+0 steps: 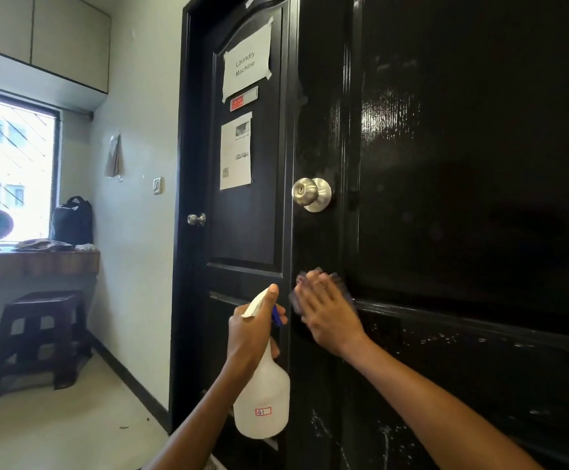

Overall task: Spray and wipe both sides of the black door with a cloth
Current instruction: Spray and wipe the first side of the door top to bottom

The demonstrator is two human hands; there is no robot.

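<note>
The glossy black door (pixel 462 198) fills the right half of the view, with a steel knob (pixel 311 194) near its left edge. Wet streaks and droplets show on its lower panel. My right hand (pixel 327 310) presses a dark purple cloth (pixel 339 281) flat against the door just below the knob, fingers spread; the hand is motion-blurred. My left hand (pixel 251 329) grips the neck of a white spray bottle (pixel 262 398) with a blue trigger and a label reading 41, held upright to the left of the door's edge.
A second black door (pixel 242 225) behind carries taped paper signs, one reading Laundry Machine (pixel 246 64), and its own knob (pixel 196 219). At left are a dark stool (pixel 40 337), a wooden ledge (pixel 35 261) with a globe and backpack, and a bright window (pixel 8 164).
</note>
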